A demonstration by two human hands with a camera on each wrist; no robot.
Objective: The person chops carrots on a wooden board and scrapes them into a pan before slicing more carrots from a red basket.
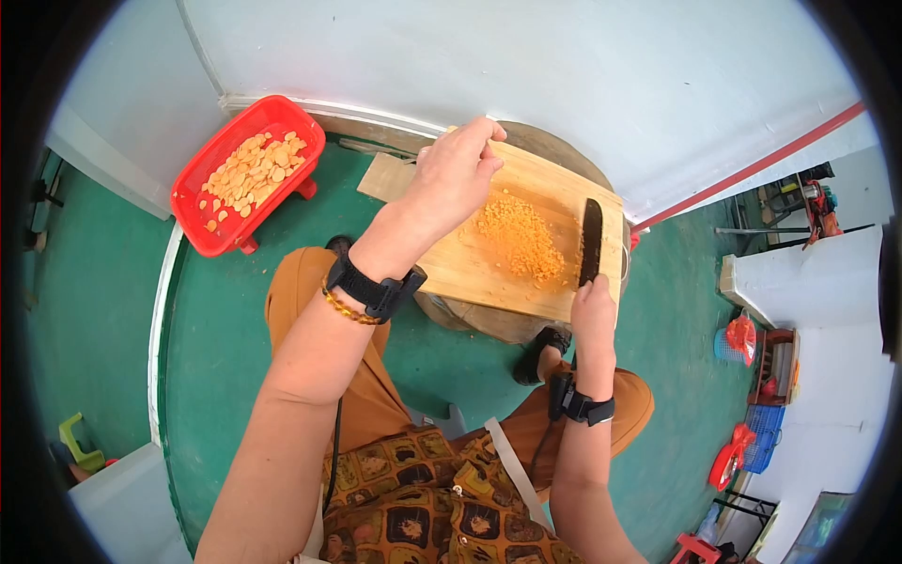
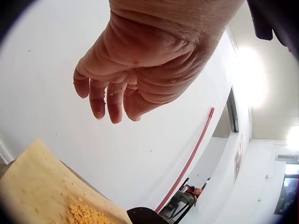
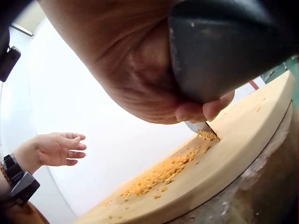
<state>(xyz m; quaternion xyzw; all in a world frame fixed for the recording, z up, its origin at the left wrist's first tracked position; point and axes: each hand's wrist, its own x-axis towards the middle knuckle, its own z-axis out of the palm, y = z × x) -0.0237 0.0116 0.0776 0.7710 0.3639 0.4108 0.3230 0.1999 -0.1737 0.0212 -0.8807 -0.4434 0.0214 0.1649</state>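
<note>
In the head view, my right hand (image 1: pixel 594 315) grips the handle of a dark-bladed kitchen knife (image 1: pixel 591 233) at the right side of a wooden cutting board (image 1: pixel 470 280). The right wrist view shows its thick black handle (image 3: pixel 219 56) in the palm, with the blade partly hidden behind the fingers. Finely chopped orange bits (image 1: pixel 519 235) spread over the middle of the board. My left hand (image 1: pixel 460 167) hangs above the board's far left part, holding nothing. Its fingers bend loosely downward in the left wrist view, and crumbs stick to the skin.
A red plastic basin (image 1: pixel 184 209) with orange slices stands on the green floor at the left. Under the board is a round wooden block (image 1: pixel 554 141). A white wall (image 1: pixel 564 66) rises close behind. My knees flank the board's near side.
</note>
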